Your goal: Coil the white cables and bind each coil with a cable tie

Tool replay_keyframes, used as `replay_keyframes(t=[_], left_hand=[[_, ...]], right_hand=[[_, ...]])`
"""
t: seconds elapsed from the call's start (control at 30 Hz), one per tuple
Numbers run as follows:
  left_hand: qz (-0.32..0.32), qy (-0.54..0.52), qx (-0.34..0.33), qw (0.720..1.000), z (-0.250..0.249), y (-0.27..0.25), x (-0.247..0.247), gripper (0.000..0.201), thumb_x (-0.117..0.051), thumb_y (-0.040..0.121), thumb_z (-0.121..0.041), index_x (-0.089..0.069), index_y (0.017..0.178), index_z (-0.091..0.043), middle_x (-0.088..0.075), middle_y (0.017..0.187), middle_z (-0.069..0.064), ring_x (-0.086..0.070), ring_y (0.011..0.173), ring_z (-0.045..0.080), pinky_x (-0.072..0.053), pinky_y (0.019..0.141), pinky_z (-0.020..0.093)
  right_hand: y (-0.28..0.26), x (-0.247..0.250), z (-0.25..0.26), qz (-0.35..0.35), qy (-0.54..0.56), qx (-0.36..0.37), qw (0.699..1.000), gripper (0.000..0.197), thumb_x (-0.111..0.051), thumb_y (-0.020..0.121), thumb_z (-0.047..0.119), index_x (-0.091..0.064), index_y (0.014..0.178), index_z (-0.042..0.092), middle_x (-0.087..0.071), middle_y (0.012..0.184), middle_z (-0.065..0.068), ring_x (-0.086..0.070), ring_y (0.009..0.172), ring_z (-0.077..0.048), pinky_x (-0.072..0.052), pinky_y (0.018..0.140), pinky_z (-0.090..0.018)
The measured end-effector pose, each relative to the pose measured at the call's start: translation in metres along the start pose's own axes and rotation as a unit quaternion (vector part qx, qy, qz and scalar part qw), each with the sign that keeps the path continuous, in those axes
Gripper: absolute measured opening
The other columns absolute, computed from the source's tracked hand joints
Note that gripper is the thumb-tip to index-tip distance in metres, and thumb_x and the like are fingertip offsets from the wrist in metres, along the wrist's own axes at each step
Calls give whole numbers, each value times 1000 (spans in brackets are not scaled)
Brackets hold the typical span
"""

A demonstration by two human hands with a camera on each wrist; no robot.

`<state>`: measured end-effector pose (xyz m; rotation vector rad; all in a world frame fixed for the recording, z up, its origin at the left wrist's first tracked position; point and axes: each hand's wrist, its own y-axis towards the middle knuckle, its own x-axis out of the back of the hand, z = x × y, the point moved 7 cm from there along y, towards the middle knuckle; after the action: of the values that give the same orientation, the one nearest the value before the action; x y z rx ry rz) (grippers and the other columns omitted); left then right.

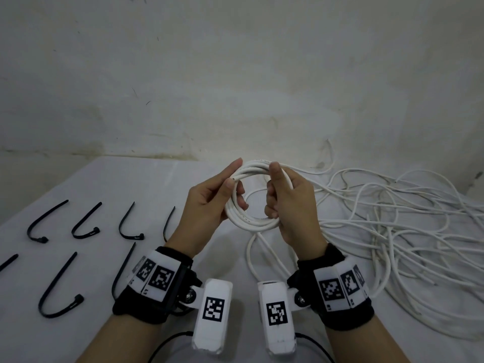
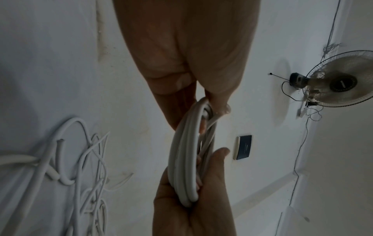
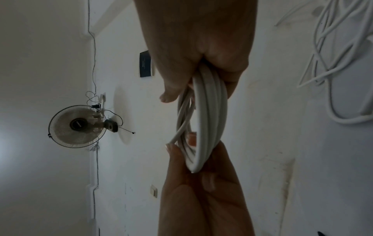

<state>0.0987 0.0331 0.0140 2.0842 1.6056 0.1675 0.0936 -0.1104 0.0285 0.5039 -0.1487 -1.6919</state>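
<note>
A white cable coil of a few turns is held upright above the table between both hands. My left hand pinches its left side, thumb in front and fingers behind and through the ring. My right hand grips the right side with fingers curled round the strands. Edge on, the coil runs from my left hand down to the right hand's palm. In the right wrist view my right hand grips the coil over the left hand. Black cable ties lie at left.
A tangled heap of loose white cable covers the table's right side, and one strand loops under the coil. Several bent cable ties lie in two rows on the white tabletop. A stained wall rises behind. A wall fan shows.
</note>
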Motion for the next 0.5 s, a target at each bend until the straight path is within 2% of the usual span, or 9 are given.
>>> replay_keyframes(t=[0.1,0.2,0.27,0.33,0.43,0.5], left_hand=[[17,-36,12,999,-1,0,-2,48,-42,89,-34,-49,135,-23,-59,81,-2,-60,67,11,-55,78,35],[2,-89,28,996,1,1,-4,54,-37,88,-38,-44,138,-20,-53,74,-2,-53,59,10,-54,69,27],[-6,-89,36,995,4,2,-5,52,-35,87,-43,-49,129,-16,-46,68,-3,-46,55,8,-48,64,26],[-2,-94,48,994,7,2,-5,49,-33,86,-49,-54,108,-10,-40,63,-4,-40,53,7,-43,62,26],[-1,-111,73,991,10,2,-6,54,-32,84,-52,-54,105,-7,-34,58,-4,-36,50,7,-44,59,23],[-6,-106,71,992,9,1,-9,48,-34,85,-50,-52,95,-7,-33,56,-4,-34,47,8,-45,57,23]], right_hand=[[6,-1,-2,-29,4,-14,999,29,-58,93,31,-62,80,5,-34,52,-1,-30,39,-9,-28,37,-19],[11,-8,-3,-25,-12,-14,1000,31,-58,93,31,-65,81,4,-33,47,2,-30,36,-9,-28,37,-19],[10,-12,-3,-24,-29,-5,999,32,-59,93,33,-65,80,4,-33,45,2,-31,35,-10,-28,37,-20],[7,-14,-5,-24,-38,2,999,35,-57,93,36,-64,78,6,-33,46,2,-31,35,-9,-28,37,-20],[3,-14,-7,-18,-41,1,999,44,-51,92,45,-64,80,4,-33,49,1,-31,36,-9,-29,37,-20],[1,-13,-8,-13,-40,-9,999,53,-46,88,54,-63,79,4,-34,48,0,-33,36,-10,-31,37,-21]])
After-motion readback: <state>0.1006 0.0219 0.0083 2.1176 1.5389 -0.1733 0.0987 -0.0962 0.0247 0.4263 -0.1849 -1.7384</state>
